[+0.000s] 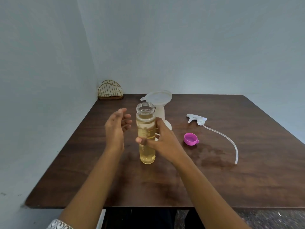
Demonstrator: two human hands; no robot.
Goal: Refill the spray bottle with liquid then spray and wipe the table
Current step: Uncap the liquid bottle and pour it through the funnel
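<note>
Dark wood table (231, 179) carries everything, largest first. Behind the clear refill bottle (145, 134) stands the white spray bottle (162, 118) with a funnel (158, 98) seated in its neck, ready for pouring, I judge. Right of it lie the trigger head (197, 120) and pink cap (191, 138), both off. My right hand (162, 140) wraps the uncapped amber bottle; my left hand (116, 128) hovers beside it, fingers loosely spread, empty.

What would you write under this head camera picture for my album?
Right hand grips an open bottle of yellow liquid beside a funnel.
</note>
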